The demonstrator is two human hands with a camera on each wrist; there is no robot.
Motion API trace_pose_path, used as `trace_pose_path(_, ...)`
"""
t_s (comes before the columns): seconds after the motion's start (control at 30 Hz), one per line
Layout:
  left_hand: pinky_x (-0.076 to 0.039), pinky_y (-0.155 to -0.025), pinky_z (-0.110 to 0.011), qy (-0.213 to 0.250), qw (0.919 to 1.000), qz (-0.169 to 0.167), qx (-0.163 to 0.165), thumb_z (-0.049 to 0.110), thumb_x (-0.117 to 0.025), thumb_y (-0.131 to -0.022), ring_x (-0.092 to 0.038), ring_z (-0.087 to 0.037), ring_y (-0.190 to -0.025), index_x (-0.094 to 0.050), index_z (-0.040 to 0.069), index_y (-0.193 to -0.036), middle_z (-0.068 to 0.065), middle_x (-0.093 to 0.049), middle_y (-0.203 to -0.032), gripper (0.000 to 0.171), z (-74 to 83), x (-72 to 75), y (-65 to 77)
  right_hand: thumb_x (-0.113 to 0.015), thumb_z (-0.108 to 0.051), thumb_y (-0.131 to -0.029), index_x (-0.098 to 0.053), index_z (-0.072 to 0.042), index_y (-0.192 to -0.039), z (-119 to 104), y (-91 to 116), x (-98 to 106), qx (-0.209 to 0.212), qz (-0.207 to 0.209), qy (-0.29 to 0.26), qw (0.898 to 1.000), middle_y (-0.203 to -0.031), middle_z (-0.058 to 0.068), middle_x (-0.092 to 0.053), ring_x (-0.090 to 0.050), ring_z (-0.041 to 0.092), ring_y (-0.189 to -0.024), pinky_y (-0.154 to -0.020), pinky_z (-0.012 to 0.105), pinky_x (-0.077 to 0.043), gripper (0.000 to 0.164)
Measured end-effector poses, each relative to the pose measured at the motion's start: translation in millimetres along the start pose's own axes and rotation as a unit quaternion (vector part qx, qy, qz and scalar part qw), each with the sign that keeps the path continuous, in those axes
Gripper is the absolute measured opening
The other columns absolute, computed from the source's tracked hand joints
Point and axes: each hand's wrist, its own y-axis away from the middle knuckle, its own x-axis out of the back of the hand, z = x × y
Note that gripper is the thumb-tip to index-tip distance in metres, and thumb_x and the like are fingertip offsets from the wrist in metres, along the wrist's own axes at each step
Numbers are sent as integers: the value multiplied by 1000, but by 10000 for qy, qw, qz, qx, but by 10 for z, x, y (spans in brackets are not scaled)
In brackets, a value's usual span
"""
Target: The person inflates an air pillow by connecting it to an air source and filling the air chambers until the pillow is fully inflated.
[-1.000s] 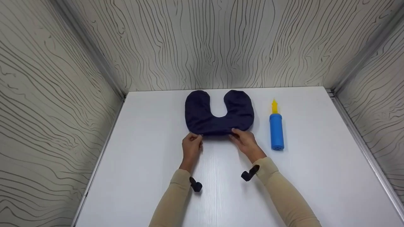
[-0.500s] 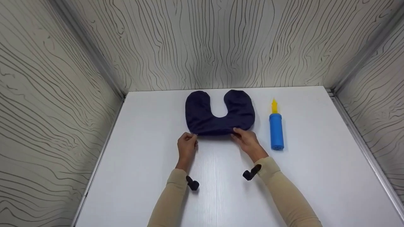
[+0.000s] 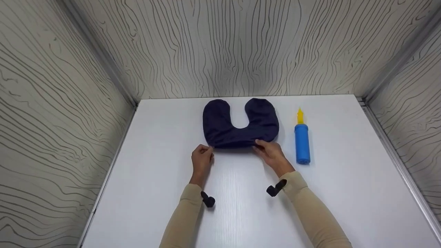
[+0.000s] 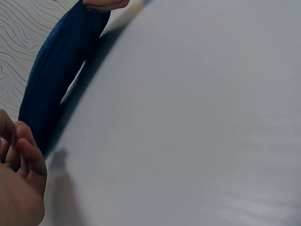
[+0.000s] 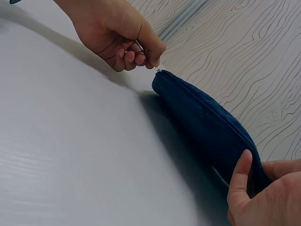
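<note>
A dark navy U-shaped neck pillow (image 3: 220,127) lies with its two arms toward the back wall. At the left end of its near edge, my left hand (image 3: 202,160) pinches a small metal zipper pull (image 5: 158,69), its other fingers curled. From that pull a zip line (image 5: 207,106) runs along the edge in the right wrist view. My right hand (image 3: 272,155) grips the near edge further right, thumb (image 5: 242,165) on one side and fingers on the other. In the left wrist view, a gap shows under the pillow's edge (image 4: 51,70), which stands raised over the table.
Right of the pillow lies a blue hand pump (image 3: 302,143) with a yellow nozzle (image 3: 300,116), pointing toward the back. The white table (image 3: 234,206) is enclosed by wood-patterned panels (image 3: 227,48) at the back and both sides.
My left hand has slid left along the pillow's near edge to its left corner. The right hand has shifted slightly right, keeping its grip. The pump has stayed put.
</note>
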Motion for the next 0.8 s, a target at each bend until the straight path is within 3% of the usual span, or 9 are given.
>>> trace_pose_path(0.1,-50,-56,-24,-88,10000,17,4,7,-69,-95,-63,-15,-64,-64,8,-81,-3,-68,-72,15,7,10,5,-60,10,-100,-37,6,-145,-2,-2,-1,12,30,45,10000,-116,9,-51,-66,12,-88,-90,27,-62,51)
trace_pose_path(0.3,-49,-57,-23,6,10000,38,-5,6,-69,-96,-62,-14,-65,-63,8,-81,-4,-68,-73,17,18,2,3,-60,10,-100,-39,6,-142,-11,-8,-3,-15,52,50,10000,-115,9,-52,-66,12,-89,-88,27,-63,48)
trace_pose_path(0.5,-48,-56,-22,45,10000,30,36,6,-70,-96,-61,-13,-64,-62,8,-81,-3,-67,-72,17,14,6,-11,-60,11,-99,-30,9,-155,-7,-4,10,-41,38,103,9999,-123,11,-48,-65,12,-92,-91,28,-62,63)
trace_pose_path(0.57,-48,-56,-22,55,10000,28,50,6,-70,-96,-61,-12,-64,-62,9,-81,-3,-68,-72,17,16,10,-7,-60,11,-99,-35,8,-150,-6,-1,17,-41,23,111,9999,-121,10,-50,-66,12,-92,-91,28,-62,57)
trace_pose_path(0.7,-49,-56,-23,168,9998,-68,42,6,-69,-97,-62,-16,-64,-62,9,-82,-12,-70,-76,17,26,23,10,-63,11,-98,-52,4,-120,-5,5,26,67,-2,122,9999,-105,7,-58,-67,13,-88,-89,29,-63,25)
trace_pose_path(0.8,-50,-56,-24,223,9997,-89,24,6,-68,-98,-62,-16,-64,-63,7,-83,-17,-71,-79,16,18,26,11,-63,11,-98,-55,1,-107,-4,2,29,118,-24,105,9999,-97,5,-61,-67,13,-85,-88,30,-64,16)
